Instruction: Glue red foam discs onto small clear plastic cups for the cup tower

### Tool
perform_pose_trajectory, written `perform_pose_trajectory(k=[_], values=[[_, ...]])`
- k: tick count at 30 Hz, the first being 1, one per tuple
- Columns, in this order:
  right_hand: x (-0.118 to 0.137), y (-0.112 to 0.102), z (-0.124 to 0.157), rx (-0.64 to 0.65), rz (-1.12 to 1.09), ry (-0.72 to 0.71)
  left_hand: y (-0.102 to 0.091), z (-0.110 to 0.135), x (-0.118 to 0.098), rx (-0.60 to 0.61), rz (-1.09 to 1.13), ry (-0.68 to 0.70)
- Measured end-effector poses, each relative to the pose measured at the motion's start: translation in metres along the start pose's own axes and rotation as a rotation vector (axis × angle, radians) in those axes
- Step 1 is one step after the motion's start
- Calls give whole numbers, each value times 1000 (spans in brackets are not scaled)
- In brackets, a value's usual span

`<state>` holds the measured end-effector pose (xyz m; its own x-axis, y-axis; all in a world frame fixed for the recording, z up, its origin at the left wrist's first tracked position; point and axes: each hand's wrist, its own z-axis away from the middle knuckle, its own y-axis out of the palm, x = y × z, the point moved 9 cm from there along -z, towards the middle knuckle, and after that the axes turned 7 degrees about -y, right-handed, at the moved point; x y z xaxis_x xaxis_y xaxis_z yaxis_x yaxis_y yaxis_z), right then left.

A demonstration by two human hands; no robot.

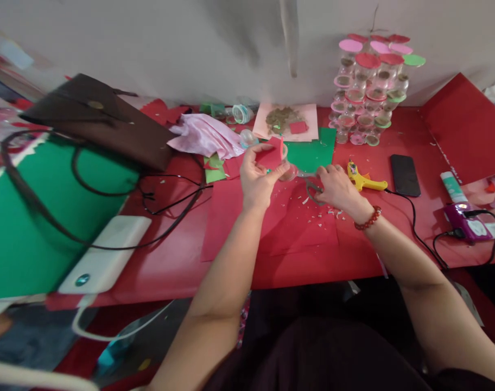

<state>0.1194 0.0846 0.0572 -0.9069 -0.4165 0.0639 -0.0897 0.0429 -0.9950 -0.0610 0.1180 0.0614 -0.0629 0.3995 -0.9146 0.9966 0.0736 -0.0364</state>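
a red piece (271, 155) is held up above the counter (178, 266), well to the left of the glue gun (363, 180). it is pinched by the left hand (256, 178), whose grip is pressed on its lower edge, thumb in front and fingers behind. a small clear cup (289, 172) is seen just beside the red piece, on the side toward the glue gun; whether it is held too cannot be told.

scissors (312, 185) are held by the right hand (336, 187), just left of the glue gun, with the grip closed through the handles and the blades pointed at the red piece. whether the blades are parted cannot be told. a bracelet (367, 218) is worn on that wrist, just below the glue gun.

pale scraps (318, 213) are scattered on the counter below and left of the glue gun. a phone (405, 175) lies flat just right of the glue gun, and a jar stack (367, 89) stands behind the glue gun by the wall. a green sheet (312, 155) lies behind and left of the glue gun, past the hands. far to the left of the glue gun a pink cloth (207, 137), a brown bag (103, 120) and a white power bank (105, 255) are seen.
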Motion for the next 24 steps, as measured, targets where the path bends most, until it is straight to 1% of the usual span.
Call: perform_pose_trajectory(k=[2,4,5,7,8,9,11,12,14,17,19,24], values=[[-7,0,-20,-6,-9,-44,5,1,-1,29,39,8],[-17,1,-35,-18,-50,-38,15,4,3,80,49,-30],[-23,-2,-38,-67,-99,-14,21,6,6,106,44,-59],[-36,-13,-32,-252,-273,52,35,10,12,179,31,-111],[-43,-18,-23,-362,-393,99,40,12,14,211,19,-123],[-48,-21,-13,-443,-526,133,45,14,15,243,6,-131],[-47,-25,6,-521,-763,89,53,18,18,293,-2,-148],[-45,-27,15,-530,-814,51,56,19,20,311,9,-162],[-37,-30,25,-489,-806,-35,60,21,23,342,53,-192],[-26,-31,29,-400,-678,-156,66,24,27,395,103,-206],[-21,-31,29,-367,-573,-230,70,26,28,439,99,-204],[-8,-33,32,-258,-379,-332,75,26,28,500,59,-185]])
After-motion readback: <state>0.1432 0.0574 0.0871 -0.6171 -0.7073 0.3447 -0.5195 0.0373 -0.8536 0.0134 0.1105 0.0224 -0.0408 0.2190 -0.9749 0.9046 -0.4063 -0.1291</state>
